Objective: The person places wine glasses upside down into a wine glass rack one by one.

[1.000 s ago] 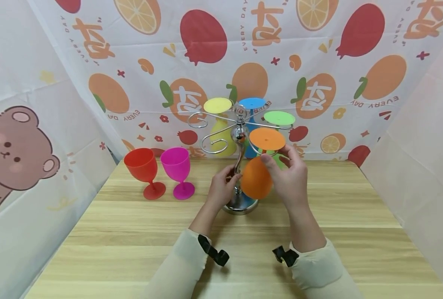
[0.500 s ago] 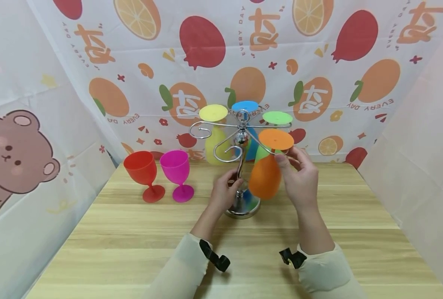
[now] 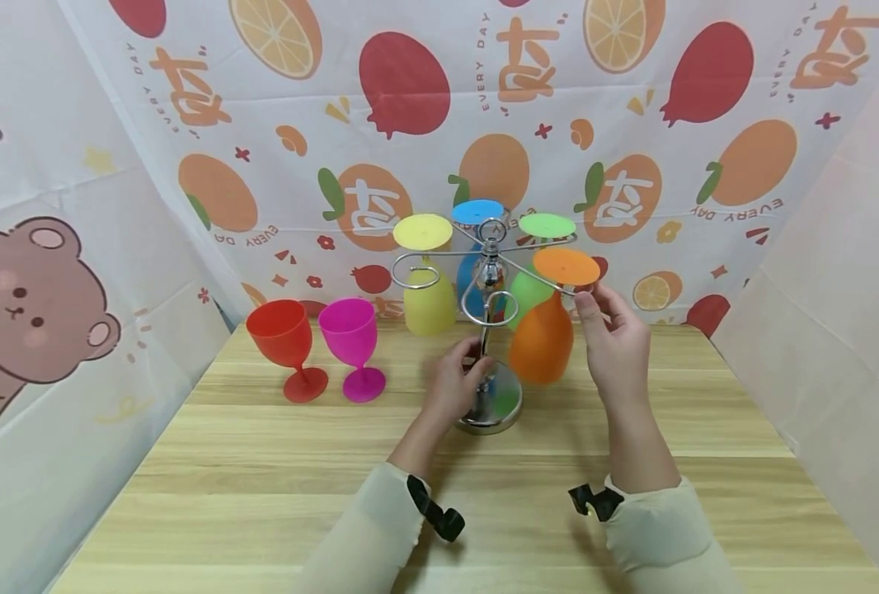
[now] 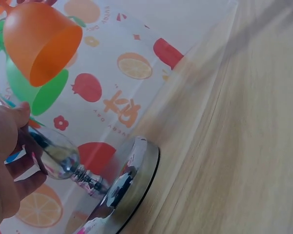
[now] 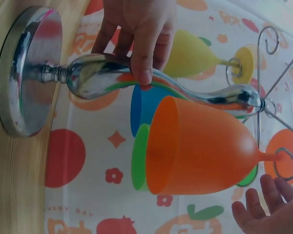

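Note:
A chrome goblet stand (image 3: pixel 493 272) with curled wire arms stands upright on its round base (image 5: pixel 31 73). My left hand (image 3: pixel 454 386) grips its curved stem, thumb on one side and fingers round the other. An orange goblet (image 3: pixel 543 342) hangs upside down by its foot from the front right arm. Around the stand also hang a yellow goblet (image 3: pixel 430 301), a blue goblet (image 3: pixel 477 213) and a green goblet (image 3: pixel 547 224). My right hand (image 3: pixel 621 351) is beside the orange goblet's foot, its fingertips right at the hook's end. The front hook (image 3: pixel 489 309) carries nothing.
A red goblet (image 3: pixel 279 334) and a magenta goblet (image 3: pixel 350 334) stand upright on the wooden table (image 3: pixel 276 495), left of the stand. A fruit-patterned cloth (image 3: pixel 410 99) hangs behind, and pale cloth walls (image 3: pixel 848 272) flank both sides.
The stand has turned, its front arms swinging right and the blue goblet left, while its base has shifted slightly right. Both hands have moved right, the right hand staying beside the orange goblet's foot.

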The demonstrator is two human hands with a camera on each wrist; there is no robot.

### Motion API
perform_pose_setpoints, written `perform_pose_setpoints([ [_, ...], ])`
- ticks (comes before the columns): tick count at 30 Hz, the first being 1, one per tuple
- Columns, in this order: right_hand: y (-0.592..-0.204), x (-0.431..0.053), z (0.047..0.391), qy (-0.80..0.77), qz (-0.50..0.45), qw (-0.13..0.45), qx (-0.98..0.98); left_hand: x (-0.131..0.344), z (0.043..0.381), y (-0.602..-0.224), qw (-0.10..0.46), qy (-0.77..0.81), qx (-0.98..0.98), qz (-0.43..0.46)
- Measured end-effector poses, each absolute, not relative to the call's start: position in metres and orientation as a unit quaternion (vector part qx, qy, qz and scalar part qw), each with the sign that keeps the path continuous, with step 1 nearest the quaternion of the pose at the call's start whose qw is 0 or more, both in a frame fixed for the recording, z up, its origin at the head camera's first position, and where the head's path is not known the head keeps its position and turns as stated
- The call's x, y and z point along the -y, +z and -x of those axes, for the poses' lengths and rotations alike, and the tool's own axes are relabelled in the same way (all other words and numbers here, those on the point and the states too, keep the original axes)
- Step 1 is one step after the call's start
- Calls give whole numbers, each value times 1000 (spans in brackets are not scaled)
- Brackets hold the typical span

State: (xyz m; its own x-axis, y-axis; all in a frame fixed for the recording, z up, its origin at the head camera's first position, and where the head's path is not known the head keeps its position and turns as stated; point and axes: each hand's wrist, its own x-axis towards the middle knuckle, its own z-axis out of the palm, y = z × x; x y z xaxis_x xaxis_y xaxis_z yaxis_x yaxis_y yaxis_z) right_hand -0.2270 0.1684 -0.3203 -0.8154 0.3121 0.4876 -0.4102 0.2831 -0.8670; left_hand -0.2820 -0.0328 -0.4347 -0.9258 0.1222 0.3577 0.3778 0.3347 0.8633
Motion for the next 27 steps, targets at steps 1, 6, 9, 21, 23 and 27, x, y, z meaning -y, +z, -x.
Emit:
perform_pose_setpoints([
  [1, -320, -170, 228, 602, -33, 299, 740, 32, 282, -434, 116, -554, 810, 154],
  [6, -320, -176, 236, 605, -34, 291, 740, 30, 283, -435, 127, -550, 813, 147],
  [9, -321, -178, 240, 601, -26, 290, 744, 29, 283, -436, 128, -550, 814, 141],
  [21, -321, -179, 244, 627, -17, 278, 727, 28, 281, -437, 133, -542, 819, 136],
  [23, -323, -179, 245, 633, -20, 277, 723, 29, 281, -437, 134, -543, 817, 140],
  [27, -331, -175, 248, 628, -40, 271, 728, 29, 281, -438, 131, -546, 815, 146],
])
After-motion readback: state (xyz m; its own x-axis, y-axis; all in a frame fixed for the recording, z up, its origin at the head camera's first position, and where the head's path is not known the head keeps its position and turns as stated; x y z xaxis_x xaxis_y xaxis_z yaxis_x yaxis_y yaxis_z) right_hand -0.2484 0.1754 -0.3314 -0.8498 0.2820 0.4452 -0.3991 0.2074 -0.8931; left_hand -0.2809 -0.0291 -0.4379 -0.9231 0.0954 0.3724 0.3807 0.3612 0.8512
